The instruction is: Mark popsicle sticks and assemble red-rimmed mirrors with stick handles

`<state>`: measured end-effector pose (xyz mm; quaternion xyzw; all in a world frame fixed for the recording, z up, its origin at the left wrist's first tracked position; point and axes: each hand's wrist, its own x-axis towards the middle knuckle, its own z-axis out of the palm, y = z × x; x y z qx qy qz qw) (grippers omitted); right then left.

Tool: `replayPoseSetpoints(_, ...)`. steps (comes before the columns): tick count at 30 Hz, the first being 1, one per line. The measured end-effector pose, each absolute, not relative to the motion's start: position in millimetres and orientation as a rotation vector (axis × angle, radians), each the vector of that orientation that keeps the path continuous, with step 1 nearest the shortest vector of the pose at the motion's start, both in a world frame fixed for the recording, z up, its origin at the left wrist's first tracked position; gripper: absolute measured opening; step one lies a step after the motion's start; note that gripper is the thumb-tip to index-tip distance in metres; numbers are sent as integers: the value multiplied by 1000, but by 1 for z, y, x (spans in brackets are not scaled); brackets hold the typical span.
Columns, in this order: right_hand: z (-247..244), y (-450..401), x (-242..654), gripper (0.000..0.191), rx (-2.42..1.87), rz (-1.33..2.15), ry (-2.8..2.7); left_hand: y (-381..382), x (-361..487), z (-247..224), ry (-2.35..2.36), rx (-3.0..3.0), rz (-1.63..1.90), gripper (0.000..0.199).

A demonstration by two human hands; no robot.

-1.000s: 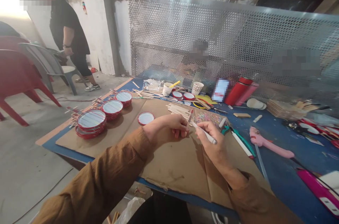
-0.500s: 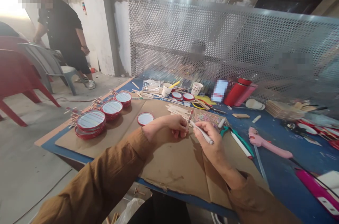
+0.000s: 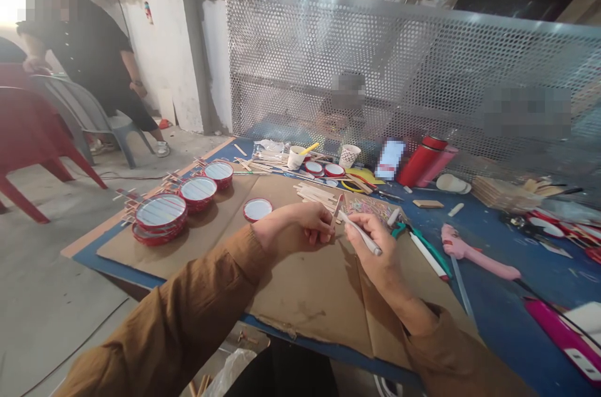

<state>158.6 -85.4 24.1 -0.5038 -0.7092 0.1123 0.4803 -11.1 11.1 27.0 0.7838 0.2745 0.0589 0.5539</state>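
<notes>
My left hand [image 3: 307,223] is closed around a small wooden craft stick [image 3: 336,211], held upright with a reddish top end. In my right hand [image 3: 378,247] is a white marker pen [image 3: 365,238], its tip pointing at the stick; whether the tip touches the wood I cannot tell. Both hands are above a sheet of cardboard [image 3: 300,297]. Beyond them lie a pile of craft sticks [image 3: 315,193] and a heap of small coloured pieces [image 3: 369,206]. A round red-rimmed piece with a white face [image 3: 257,209] rests left of my hands.
Small red drum-like pieces with sticks [image 3: 161,211] stand at the left. To the right are green-handled pliers [image 3: 429,253], a pink glue gun [image 3: 479,257] and a magenta power strip [image 3: 561,337]. A red bottle [image 3: 424,162] leans by the perforated metal screen [image 3: 291,59]. A person [image 3: 89,52] stands far left.
The marker pen and my right hand have shifted slightly right, away from the stick. My left hand stays nearly in place. The person at the far left has moved further left.
</notes>
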Motion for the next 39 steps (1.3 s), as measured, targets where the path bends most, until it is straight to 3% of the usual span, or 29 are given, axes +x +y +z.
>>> replayPoseSetpoints(39,27,-87,157,13,-1233,268,-1769,13,-12,22,611,1828,162,14)
